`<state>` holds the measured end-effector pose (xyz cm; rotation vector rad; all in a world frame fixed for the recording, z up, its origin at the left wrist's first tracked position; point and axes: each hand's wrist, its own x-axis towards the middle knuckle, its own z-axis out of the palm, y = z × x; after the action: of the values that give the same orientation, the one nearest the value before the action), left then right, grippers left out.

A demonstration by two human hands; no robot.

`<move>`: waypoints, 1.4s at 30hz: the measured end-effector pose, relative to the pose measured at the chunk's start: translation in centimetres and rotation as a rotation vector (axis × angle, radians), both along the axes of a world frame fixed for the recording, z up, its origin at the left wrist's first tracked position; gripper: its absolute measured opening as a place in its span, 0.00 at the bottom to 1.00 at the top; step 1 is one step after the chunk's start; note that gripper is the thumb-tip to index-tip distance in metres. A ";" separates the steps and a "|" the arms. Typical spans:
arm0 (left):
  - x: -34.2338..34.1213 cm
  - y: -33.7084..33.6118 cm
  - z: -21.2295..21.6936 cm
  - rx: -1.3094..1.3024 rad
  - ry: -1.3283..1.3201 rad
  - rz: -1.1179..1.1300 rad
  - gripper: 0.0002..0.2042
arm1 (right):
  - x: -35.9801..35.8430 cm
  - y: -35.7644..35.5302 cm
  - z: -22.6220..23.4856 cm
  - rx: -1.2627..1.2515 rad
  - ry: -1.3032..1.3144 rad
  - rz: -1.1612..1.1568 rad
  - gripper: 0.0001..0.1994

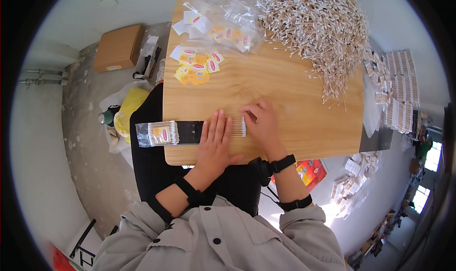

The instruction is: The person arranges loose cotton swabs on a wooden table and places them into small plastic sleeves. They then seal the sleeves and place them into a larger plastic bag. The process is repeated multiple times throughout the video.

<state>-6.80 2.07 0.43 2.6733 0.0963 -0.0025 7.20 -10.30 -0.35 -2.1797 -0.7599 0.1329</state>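
On the table (285, 90), sideways swabs (236, 127) lie partly under the flat left hand (214, 147), left of the curled right hand (264, 124), its hold unclear.

brown cardboard box (118, 48), yellow bag (131, 107), wall pipes (45, 72)

The person's left hand (216, 145) lies flat over cotton sticks (237, 127) | right hand (264, 128) curled by their end | I see a big stick pile (318, 33) too
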 end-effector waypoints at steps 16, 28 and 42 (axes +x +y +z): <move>-0.1 0.1 -0.3 0.056 -0.032 0.032 0.55 | -5.3 3.3 -1.5 0.525 0.304 -0.198 0.19; -4.1 4.4 0.0 0.245 -0.009 0.127 0.37 | -9.7 9.3 -0.2 0.395 0.168 -0.122 0.19; -5.1 5.5 0.7 0.258 0.144 0.127 0.56 | -8.2 9.8 -1.5 0.031 -0.249 -0.244 0.22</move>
<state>-11.88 7.54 1.09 2.9170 0.3330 -0.1524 -0.97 -0.45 -1.83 -2.2642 -0.6184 -0.2778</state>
